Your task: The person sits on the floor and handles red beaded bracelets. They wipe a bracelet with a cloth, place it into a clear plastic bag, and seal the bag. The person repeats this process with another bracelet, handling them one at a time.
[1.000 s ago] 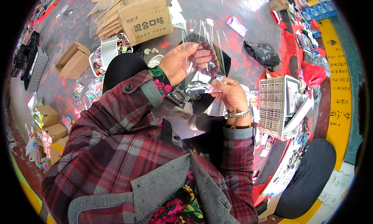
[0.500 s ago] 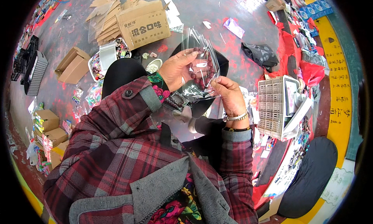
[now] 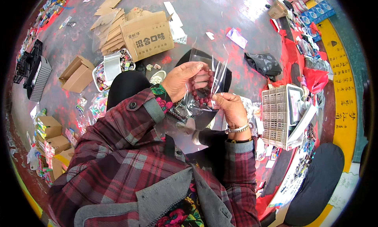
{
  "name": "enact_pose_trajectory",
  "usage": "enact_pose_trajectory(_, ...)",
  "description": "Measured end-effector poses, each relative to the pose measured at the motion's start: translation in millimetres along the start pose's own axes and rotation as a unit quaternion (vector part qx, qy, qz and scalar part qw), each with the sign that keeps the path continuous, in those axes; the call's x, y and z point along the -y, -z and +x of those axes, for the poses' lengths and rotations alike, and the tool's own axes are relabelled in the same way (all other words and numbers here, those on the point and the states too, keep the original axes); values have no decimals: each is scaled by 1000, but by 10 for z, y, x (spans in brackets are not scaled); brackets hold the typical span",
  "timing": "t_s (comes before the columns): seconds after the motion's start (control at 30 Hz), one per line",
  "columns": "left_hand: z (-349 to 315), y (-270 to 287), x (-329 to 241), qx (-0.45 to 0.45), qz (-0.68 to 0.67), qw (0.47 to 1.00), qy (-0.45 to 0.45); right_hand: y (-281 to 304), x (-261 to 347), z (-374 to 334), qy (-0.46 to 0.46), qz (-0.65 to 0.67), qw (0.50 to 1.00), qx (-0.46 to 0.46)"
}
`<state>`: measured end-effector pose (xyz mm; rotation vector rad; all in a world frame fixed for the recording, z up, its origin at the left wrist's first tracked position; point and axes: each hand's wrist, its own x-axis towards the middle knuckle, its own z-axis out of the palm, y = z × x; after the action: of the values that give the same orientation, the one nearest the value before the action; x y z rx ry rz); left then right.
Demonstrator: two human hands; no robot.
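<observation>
A clear plastic bag [image 3: 219,74] is held up in front of me, over my lap. Dark red beads of a bracelet [image 3: 196,96] show through its shiny film, forming a loop. My left hand [image 3: 178,82] grips the bag from the left, its thumb on top and its fingers behind the film near the beads. At the lower right of the bag, the thumb and fingertips of my right hand [image 3: 232,109] pinch its edge close to the bracelet. Glare on the film hides whether any bead touches my fingers.
Flattened cardboard and a brown carton [image 3: 147,37] lie ahead on the floor. Left of my knee stands a white tub [image 3: 111,65] of small goods, near an open box [image 3: 75,74]. A plastic crate [image 3: 275,114] stands at right, below a dark bag [image 3: 263,63].
The bag has turned a little, and the bead loop shows more plainly beside my left fingers. My right hand has shifted slightly down and left, still pinching the bag.
</observation>
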<state>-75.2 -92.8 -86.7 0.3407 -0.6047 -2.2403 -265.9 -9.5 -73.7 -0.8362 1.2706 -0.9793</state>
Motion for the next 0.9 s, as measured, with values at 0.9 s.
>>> enact_pose_trajectory(0.9, -88, -86, 79, 68, 142, 987, 30, 138, 239, -81, 141, 117, 981, -63)
